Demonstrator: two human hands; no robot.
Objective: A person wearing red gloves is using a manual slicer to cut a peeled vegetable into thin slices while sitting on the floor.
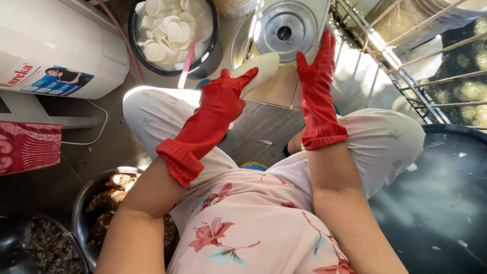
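A seated person in pale floral clothing works over the floor, a metal bowl of brown unpeeled roots [109,195] at the left knee and a dark tub of cloudy water [436,203] at the right. Both hands wear red rubber gloves. The left hand [223,94] grips a peeled white root [258,68], pressing it toward the round steel blade of a slicing machine [284,28]. The right hand [315,83] is flat and open, fingers straight, touching the root's end beside the blade. Beyond, a black bucket [215,48] holds white slices.
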